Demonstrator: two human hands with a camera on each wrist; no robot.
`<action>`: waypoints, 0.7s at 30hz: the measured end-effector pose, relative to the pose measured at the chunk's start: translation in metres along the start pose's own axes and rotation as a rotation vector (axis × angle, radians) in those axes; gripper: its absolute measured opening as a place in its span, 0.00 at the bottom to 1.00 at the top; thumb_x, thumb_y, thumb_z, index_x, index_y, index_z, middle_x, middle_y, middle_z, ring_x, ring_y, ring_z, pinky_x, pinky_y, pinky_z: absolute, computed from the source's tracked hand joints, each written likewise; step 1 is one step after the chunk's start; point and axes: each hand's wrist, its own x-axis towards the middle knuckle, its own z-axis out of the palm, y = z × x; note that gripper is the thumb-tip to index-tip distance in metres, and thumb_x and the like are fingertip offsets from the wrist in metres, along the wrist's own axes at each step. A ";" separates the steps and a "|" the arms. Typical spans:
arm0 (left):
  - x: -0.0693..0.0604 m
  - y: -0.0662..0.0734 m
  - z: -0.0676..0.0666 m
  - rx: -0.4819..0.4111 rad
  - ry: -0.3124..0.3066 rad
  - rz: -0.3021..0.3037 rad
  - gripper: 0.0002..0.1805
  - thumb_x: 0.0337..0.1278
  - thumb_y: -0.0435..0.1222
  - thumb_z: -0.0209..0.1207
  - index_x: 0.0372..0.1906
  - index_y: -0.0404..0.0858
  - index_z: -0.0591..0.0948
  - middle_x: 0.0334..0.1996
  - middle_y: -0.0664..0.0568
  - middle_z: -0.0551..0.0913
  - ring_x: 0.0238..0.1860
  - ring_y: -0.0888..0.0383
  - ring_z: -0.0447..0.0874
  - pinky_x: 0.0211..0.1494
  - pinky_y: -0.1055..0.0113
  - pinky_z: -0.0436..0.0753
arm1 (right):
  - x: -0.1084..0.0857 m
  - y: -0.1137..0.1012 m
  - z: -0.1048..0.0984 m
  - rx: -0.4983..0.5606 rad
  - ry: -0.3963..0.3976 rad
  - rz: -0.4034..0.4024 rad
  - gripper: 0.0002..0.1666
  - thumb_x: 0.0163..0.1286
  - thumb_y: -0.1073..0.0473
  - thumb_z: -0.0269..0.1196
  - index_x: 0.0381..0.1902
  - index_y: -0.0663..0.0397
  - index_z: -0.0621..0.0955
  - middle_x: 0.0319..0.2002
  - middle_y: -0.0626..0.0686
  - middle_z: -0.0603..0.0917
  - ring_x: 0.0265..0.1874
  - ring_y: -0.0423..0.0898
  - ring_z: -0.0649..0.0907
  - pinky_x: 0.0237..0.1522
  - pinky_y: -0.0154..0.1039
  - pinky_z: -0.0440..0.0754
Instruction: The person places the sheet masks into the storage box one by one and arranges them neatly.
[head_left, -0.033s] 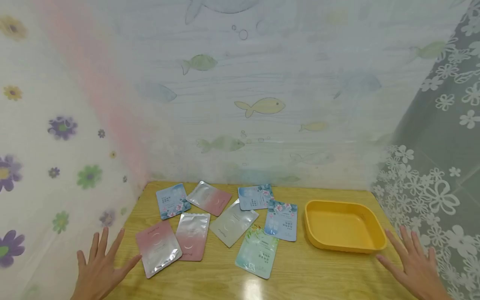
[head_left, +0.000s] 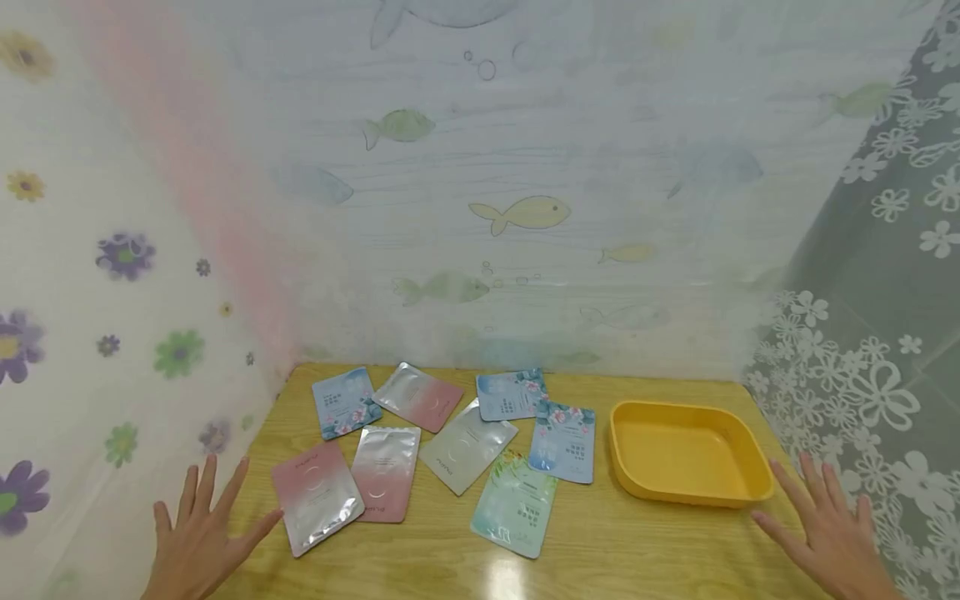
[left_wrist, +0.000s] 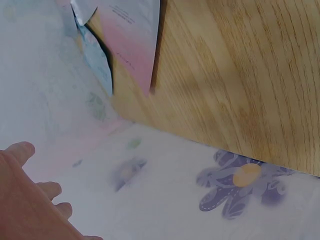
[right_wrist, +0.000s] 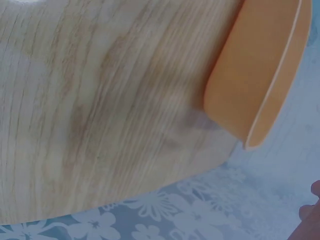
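Note:
In the head view my left hand (head_left: 202,533), fingers spread and straight, is nearest a pink-and-silver packet (head_left: 318,498); it holds nothing. My right hand (head_left: 831,533), also spread and holding nothing, is by the right end of a yellow tray (head_left: 690,454). Several flat packets lie between: a second pink one (head_left: 386,475), a third pink one (head_left: 418,397), a beige one (head_left: 468,447), a green one (head_left: 514,505) and blue floral ones (head_left: 562,442). The left wrist view shows part of my left hand (left_wrist: 35,200); the right wrist view shows fingertips at its edge.
The wooden table (head_left: 600,550) bears everything. Behind it hangs a pale sheet with fish prints (head_left: 525,212). Flower-print sheeting (head_left: 180,354) stands on the left, and sheeting with white flowers (head_left: 885,396) on the right. The beige packet's upper corner meets a blue packet (head_left: 512,395).

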 end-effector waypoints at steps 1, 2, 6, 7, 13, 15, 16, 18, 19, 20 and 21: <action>0.000 0.000 -0.001 0.003 -0.002 -0.003 0.52 0.51 0.61 0.59 0.75 0.47 0.49 0.72 0.33 0.43 0.72 0.35 0.30 0.53 0.19 0.34 | 0.000 0.000 0.001 -0.004 0.002 0.001 0.53 0.65 0.39 0.59 0.76 0.39 0.42 0.73 0.62 0.32 0.68 0.68 0.32 0.51 0.77 0.18; 0.000 0.000 -0.001 0.005 -0.004 -0.006 0.52 0.51 0.62 0.59 0.75 0.47 0.49 0.72 0.33 0.43 0.71 0.35 0.30 0.53 0.19 0.34 | 0.001 0.000 0.001 -0.007 0.004 0.001 0.53 0.65 0.39 0.59 0.76 0.39 0.42 0.73 0.62 0.32 0.68 0.68 0.32 0.51 0.77 0.19; 0.000 0.000 -0.004 0.011 -0.014 -0.023 0.52 0.51 0.62 0.58 0.76 0.48 0.48 0.72 0.33 0.42 0.71 0.35 0.29 0.53 0.19 0.35 | 0.005 -0.001 0.002 -0.028 0.020 -0.002 0.54 0.64 0.39 0.60 0.76 0.39 0.42 0.73 0.64 0.34 0.68 0.69 0.33 0.51 0.80 0.25; 0.001 0.000 -0.005 0.013 -0.012 -0.023 0.52 0.51 0.62 0.58 0.76 0.48 0.48 0.72 0.33 0.43 0.71 0.35 0.30 0.53 0.19 0.35 | 0.005 -0.001 0.001 -0.031 0.021 0.000 0.54 0.64 0.38 0.60 0.76 0.39 0.41 0.73 0.64 0.34 0.68 0.69 0.33 0.51 0.80 0.25; 0.000 -0.001 -0.007 0.034 0.001 -0.021 0.53 0.49 0.63 0.58 0.76 0.48 0.49 0.72 0.33 0.44 0.71 0.34 0.33 0.52 0.18 0.38 | 0.004 -0.001 0.000 -0.024 0.025 0.003 0.53 0.65 0.38 0.59 0.76 0.38 0.41 0.73 0.60 0.32 0.68 0.69 0.33 0.52 0.78 0.22; 0.000 -0.001 -0.007 0.031 -0.006 -0.022 0.53 0.50 0.63 0.58 0.76 0.49 0.47 0.72 0.33 0.44 0.71 0.34 0.32 0.52 0.18 0.37 | 0.004 -0.001 0.000 -0.015 0.025 0.003 0.53 0.65 0.39 0.59 0.76 0.38 0.42 0.73 0.60 0.32 0.68 0.69 0.33 0.52 0.78 0.23; 0.000 -0.002 -0.007 0.031 -0.009 -0.022 0.53 0.50 0.63 0.58 0.76 0.49 0.47 0.72 0.33 0.43 0.71 0.34 0.32 0.52 0.18 0.37 | 0.003 -0.001 0.000 -0.011 0.024 0.004 0.52 0.65 0.39 0.59 0.76 0.39 0.42 0.73 0.61 0.32 0.68 0.69 0.33 0.52 0.78 0.23; 0.000 -0.002 -0.008 0.030 -0.014 -0.022 0.53 0.50 0.63 0.58 0.76 0.49 0.47 0.72 0.33 0.43 0.71 0.33 0.32 0.52 0.18 0.37 | 0.003 -0.001 -0.001 -0.001 0.023 0.005 0.52 0.65 0.39 0.59 0.76 0.41 0.43 0.73 0.62 0.34 0.68 0.69 0.34 0.52 0.80 0.27; 0.000 -0.002 -0.007 0.031 -0.016 -0.023 0.53 0.50 0.63 0.58 0.76 0.49 0.47 0.72 0.33 0.43 0.71 0.33 0.32 0.51 0.18 0.37 | 0.003 0.000 -0.001 0.006 0.023 0.001 0.51 0.65 0.40 0.59 0.76 0.43 0.45 0.73 0.64 0.36 0.68 0.70 0.35 0.52 0.81 0.31; 0.000 -0.002 -0.007 0.029 -0.017 -0.023 0.52 0.50 0.63 0.58 0.76 0.49 0.48 0.72 0.33 0.43 0.71 0.33 0.32 0.51 0.18 0.37 | 0.003 0.000 -0.002 0.017 0.026 -0.005 0.51 0.65 0.41 0.60 0.76 0.45 0.46 0.73 0.66 0.37 0.68 0.72 0.37 0.52 0.82 0.35; 0.000 -0.003 -0.006 0.024 -0.019 -0.022 0.52 0.50 0.63 0.58 0.76 0.48 0.48 0.72 0.33 0.42 0.71 0.33 0.31 0.51 0.18 0.37 | 0.003 0.001 -0.002 0.031 0.031 -0.011 0.51 0.65 0.42 0.61 0.76 0.46 0.48 0.72 0.68 0.39 0.67 0.73 0.40 0.51 0.82 0.39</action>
